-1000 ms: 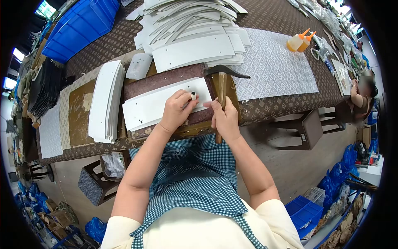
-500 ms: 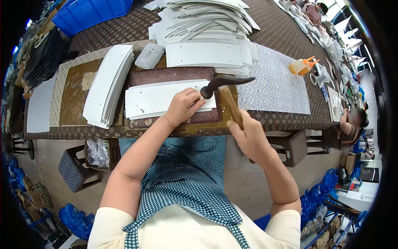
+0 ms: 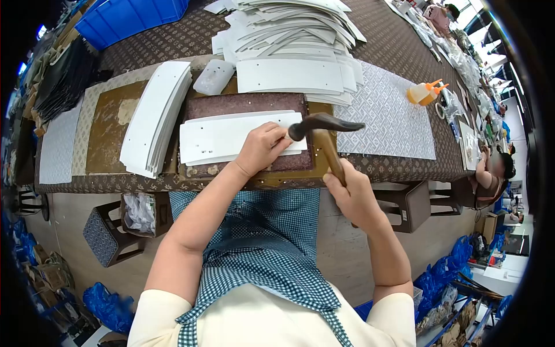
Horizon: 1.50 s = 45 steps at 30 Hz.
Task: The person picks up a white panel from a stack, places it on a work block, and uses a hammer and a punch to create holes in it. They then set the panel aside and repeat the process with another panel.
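My right hand [image 3: 355, 194] is wrapped round the wooden handle of a hammer [image 3: 328, 123], whose dark curved head is level with the fingers of my left hand [image 3: 260, 149]. Those fingers are pinched together over the right part of a white sheet [image 3: 222, 130]. Whatever small thing they grip is mostly hidden behind the hammer head. The sheet lies with at least one other on a dark red board [image 3: 248, 102] and has a few small dark holes or specks at its lower left.
Left of the board stands a stack of white sheets [image 3: 155, 115], near a translucent plastic block or box [image 3: 214, 77]. Behind is a large pile of white sheets [image 3: 289, 34]. Orange-tipped bottles [image 3: 420, 91] are at right, a blue bin [image 3: 127, 24] at back left. Another person sits far right.
The hammer head has come slightly down and to the right, beside my left fingers. My left hand stays at about the same spot on the sheet. The whole view has shifted a little.
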Motion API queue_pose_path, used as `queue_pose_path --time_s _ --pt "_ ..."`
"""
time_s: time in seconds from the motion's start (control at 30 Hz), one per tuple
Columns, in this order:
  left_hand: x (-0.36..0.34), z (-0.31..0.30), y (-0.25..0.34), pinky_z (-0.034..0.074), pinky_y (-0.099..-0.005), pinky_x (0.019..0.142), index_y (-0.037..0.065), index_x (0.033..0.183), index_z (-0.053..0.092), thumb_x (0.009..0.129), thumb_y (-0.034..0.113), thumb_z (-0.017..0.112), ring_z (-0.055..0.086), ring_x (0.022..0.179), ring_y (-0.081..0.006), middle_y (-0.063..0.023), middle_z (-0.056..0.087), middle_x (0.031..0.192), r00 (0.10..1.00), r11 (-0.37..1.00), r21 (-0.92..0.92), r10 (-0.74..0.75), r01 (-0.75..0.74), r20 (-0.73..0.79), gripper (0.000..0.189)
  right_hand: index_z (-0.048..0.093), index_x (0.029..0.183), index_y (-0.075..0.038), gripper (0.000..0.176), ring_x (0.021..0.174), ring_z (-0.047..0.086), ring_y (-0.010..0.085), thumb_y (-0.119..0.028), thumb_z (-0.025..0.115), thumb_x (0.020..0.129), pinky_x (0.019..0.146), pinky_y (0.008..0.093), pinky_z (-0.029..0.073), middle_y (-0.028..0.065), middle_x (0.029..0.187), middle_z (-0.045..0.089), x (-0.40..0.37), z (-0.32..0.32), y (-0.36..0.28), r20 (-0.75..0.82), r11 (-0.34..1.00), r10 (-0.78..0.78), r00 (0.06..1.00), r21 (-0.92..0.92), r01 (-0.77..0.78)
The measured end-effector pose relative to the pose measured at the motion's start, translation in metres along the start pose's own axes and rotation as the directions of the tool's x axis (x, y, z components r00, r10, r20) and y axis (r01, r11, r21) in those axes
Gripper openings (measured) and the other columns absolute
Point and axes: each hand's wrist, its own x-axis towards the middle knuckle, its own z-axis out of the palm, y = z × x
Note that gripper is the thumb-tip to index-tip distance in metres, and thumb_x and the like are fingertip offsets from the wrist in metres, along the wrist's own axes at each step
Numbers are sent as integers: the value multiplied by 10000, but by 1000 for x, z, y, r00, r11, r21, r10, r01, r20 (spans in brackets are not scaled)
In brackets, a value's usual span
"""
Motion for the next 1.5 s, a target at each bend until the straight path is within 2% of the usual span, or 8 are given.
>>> queue_pose_path --time_s 0.2,0.5,0.77,0.93,1.1,1.27,1.4,1.5 --pt "3 -1 5 517 -351 691 36 1006 644 862 137 679 596 756 -274 -102 579 832 993 997 -47 -62 67 97 179 526 1006 -22 165 432 465 50 -183 505 1033 382 203 352 64 755 621 14 28 31 -177 765 176 968 644 -22" --pt "2 0 -2 527 -346 676 26 833 604 839 150 729 639 734 -256 -111 638 807 999 998 -36 -43 43 3 176 502 1008 26 286 432 536 108 -259 496 1037 406 244 432 174 1004 720 84 96 60 -345 731 186 920 674 105" --pt "-21 -31 20 493 -224 725 28 965 568 955 53 582 595 799 -73 -7 615 833 864 804 -493 -468 331 -184 31 504 1031 37 290 439 531 95 -251 473 1044 411 231 435 167 1048 716 79 99 58 -376 720 203 904 683 122" --pt "-67 -117 9 372 -249 614 -5 1058 653 939 80 524 421 671 -86 -20 512 822 719 824 21 -482 567 -500 195 508 1094 49 315 464 545 93 -260 465 1051 432 228 458 170 1255 643 80 107 61 -486 697 220 846 685 212" --pt "-94 -145 -19 463 -369 760 -37 1102 651 903 321 687 563 806 -276 -140 586 932 688 613 312 -632 726 -358 411 516 1117 57 337 468 552 93 -270 469 1050 439 230 466 153 1246 651 80 103 60 -458 722 220 862 670 172" --pt "-75 -144 16 466 -257 756 -38 1090 627 926 128 681 580 840 -119 -62 660 960 621 749 -317 -661 582 -420 240 506 1141 43 319 460 527 94 -261 471 1051 427 219 453 168 1214 660 80 104 61 -451 660 261 854 729 183" --pt "-64 -151 80 445 -185 672 6 1017 616 937 41 659 560 724 -46 -9 647 862 826 974 -144 -225 175 -517 98 499 1116 43 318 457 538 109 -266 469 1051 433 240 446 151 1132 690 82 104 61 -453 573 298 840 789 222" --pt "-57 -153 50 397 -202 558 44 987 575 929 119 709 452 614 -22 44 528 793 720 886 -234 -462 401 -517 164 492 1097 26 294 450 533 107 -264 470 1053 423 243 440 119 976 674 83 106 68 -440 617 263 858 761 201"
